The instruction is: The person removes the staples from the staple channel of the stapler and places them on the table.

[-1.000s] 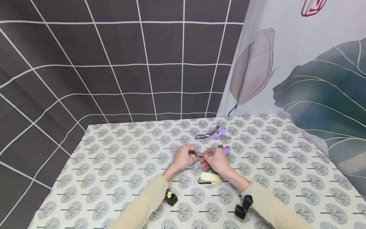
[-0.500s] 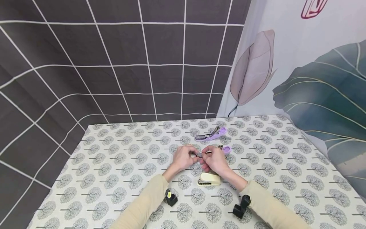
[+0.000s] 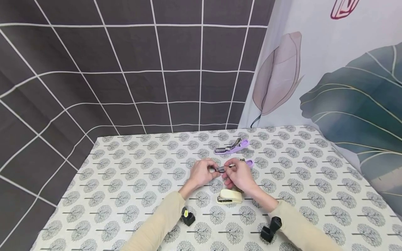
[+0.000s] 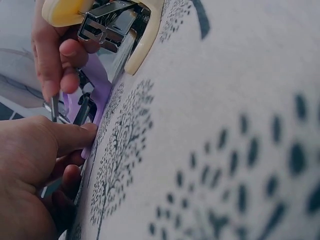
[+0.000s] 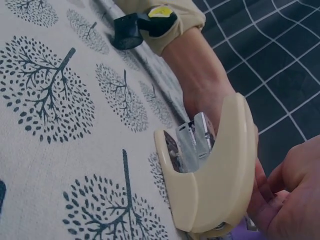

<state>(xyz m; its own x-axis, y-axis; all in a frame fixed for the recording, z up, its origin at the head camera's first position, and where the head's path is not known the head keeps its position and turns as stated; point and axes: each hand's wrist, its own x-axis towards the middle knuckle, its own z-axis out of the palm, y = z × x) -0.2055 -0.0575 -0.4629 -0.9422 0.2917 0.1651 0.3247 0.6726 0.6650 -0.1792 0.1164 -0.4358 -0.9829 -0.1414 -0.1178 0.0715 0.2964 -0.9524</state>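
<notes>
My left hand [image 3: 202,172] grips the front end of a purple stapler [image 4: 102,87], which lies opened up on the cloth. Its purple tail [image 3: 250,163] shows past my right hand. From the right, my right hand [image 3: 241,176] pinches a thin silver metal strip [image 4: 55,107], possibly staples, over the stapler's open metal channel. Fingers cover much of both things. Nearer to me, a cream stapler [image 3: 230,196] stands on the cloth; it looms large beside the right hand in the right wrist view.
Beyond the hands lies a second purple stapler [image 3: 230,148], its metal arm raised. Beside it is a short grey strip [image 3: 247,151]. The tree-print cloth [image 3: 132,195] covers the table, and a dark gridded curtain [image 3: 182,87] hangs behind.
My right hand has shifted slightly right, and more of the silver metal between the hands shows. The left hand and the other staplers stay in place.
</notes>
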